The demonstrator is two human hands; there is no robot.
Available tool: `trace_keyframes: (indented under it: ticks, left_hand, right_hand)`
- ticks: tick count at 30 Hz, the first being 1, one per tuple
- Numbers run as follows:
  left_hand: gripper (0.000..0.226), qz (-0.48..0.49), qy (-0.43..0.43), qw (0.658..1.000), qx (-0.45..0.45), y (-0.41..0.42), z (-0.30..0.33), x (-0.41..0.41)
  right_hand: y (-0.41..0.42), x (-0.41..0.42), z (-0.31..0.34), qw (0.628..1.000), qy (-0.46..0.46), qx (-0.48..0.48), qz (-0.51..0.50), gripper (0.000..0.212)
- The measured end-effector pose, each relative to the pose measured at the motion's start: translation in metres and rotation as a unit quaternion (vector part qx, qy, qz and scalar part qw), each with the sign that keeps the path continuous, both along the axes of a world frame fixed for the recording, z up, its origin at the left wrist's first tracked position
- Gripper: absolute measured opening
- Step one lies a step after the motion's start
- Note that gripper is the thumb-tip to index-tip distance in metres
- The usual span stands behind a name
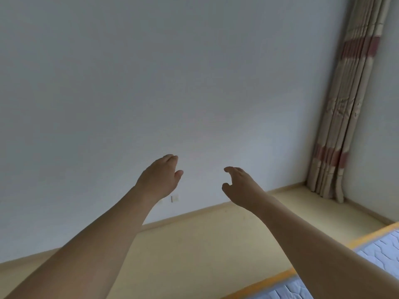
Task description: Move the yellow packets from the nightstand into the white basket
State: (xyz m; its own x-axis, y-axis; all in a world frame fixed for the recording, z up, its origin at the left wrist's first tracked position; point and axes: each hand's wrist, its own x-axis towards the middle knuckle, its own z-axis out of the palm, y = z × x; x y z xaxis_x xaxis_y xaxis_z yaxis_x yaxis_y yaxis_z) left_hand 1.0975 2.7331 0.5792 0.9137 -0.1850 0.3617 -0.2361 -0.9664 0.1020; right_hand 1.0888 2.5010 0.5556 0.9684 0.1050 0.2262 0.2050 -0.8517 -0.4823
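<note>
Both arms reach forward toward a plain pale wall (151,83), bare from elbow to fingertip. The left hand (160,176) is held out in the air, back of the hand toward the camera, fingers loosely curved and the thumb a little apart; it holds nothing. The right hand (239,186) is just beside it, well clear of touching, its fingers relaxed and slightly bent, thumb spread below them, also holding nothing.

The yellow packets, the nightstand and the white basket do not show in this view, so their place, direction and long axis cannot be told.

Below the hands runs a yellowish floor (205,244) with a matching skirting strip along the wall. A small pale socket plate (174,198) sits low on the wall, just under the left wrist. In the right corner hangs a beige curtain (349,100) with 2 dull red bands. At the lower right lies a quilted white mattress (382,251) edged in orange.
</note>
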Motion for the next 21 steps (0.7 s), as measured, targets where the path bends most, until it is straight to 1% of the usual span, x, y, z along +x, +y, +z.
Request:
trace_keyframes:
  ticks: [3,6,8,10,11,15,21]
  left_hand:
    - [0.051,-0.005,-0.008,1.000,0.015,0.030,-0.005,0.071]
    - [0.051,-0.006,-0.007,1.000,-0.002,0.062,-0.003,0.150]
    - [0.051,-0.013,-0.002,1.000,0.017,0.080,0.004,0.204]
    - [0.051,-0.031,-0.013,0.999,0.043,0.091,0.012,0.262]
    - [0.051,-0.039,-0.019,0.998,0.042,0.093,0.016,0.290]
    - [0.052,-0.062,-0.014,0.998,0.029,0.082,0.018,0.401]
    - [0.050,-0.102,-0.024,0.994,0.017,0.035,0.007,0.569]
  right_hand:
    - [0.027,0.074,0.000,1.000,-0.004,-0.008,0.002,0.055]
    - [0.056,0.155,-0.002,1.000,0.001,-0.008,-0.005,0.056]
    - [0.072,0.207,0.002,1.000,0.006,-0.013,-0.005,0.055]
    - [0.084,0.258,0.005,1.000,-0.003,-0.018,-0.015,0.055]
    - [0.088,0.282,0.005,1.000,-0.006,-0.015,-0.024,0.055]
    - [0.093,0.376,0.000,0.999,0.002,-0.021,-0.039,0.055]
    - [0.058,0.533,-0.005,0.996,-0.020,-0.014,-0.090,0.054]
